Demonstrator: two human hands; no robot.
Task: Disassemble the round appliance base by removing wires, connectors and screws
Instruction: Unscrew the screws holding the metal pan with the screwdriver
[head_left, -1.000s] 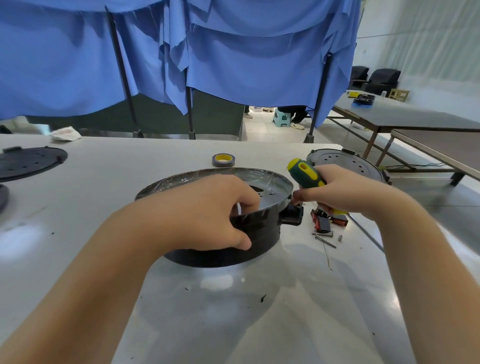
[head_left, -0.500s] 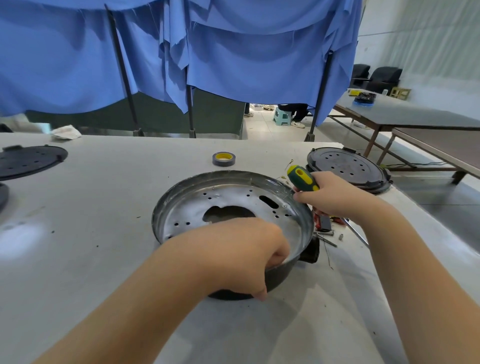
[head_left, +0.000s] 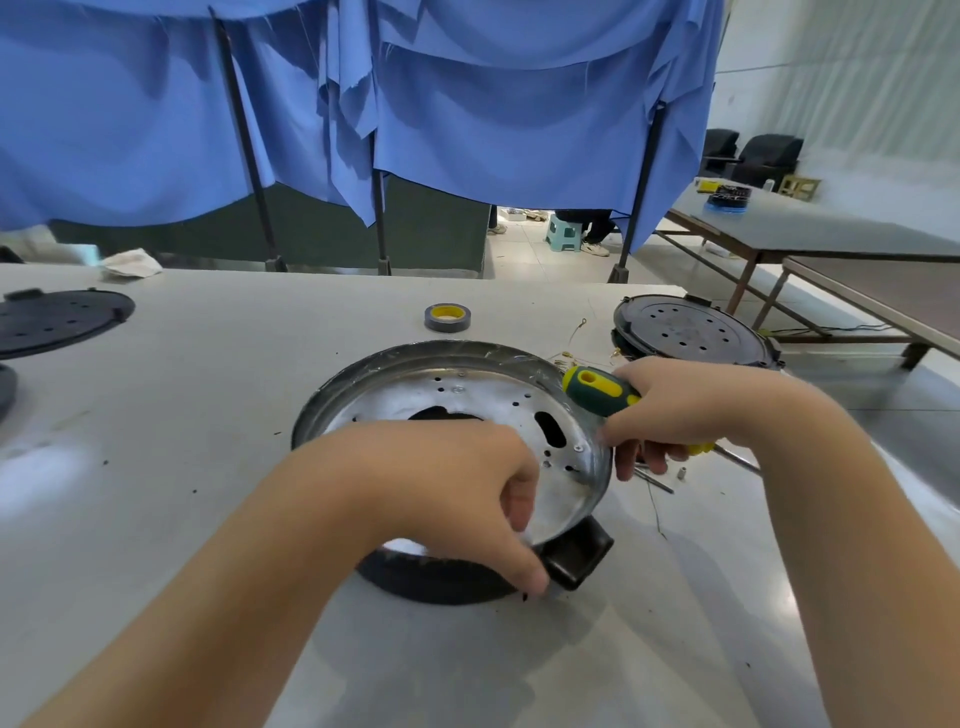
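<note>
Left hand (head_left: 441, 499) grips base (head_left: 467, 395) (right hand (head_left: 691, 410) holds screwdriver (head_left: 597, 387)).

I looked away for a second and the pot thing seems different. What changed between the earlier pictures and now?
The round appliance base was tipped toward the person, so its shiny perforated inside now shows. The left hand slid from the top edge round to the near rim, beside the black handle. The right hand still grips the green-and-yellow screwdriver; the tape roll has not moved.
</note>
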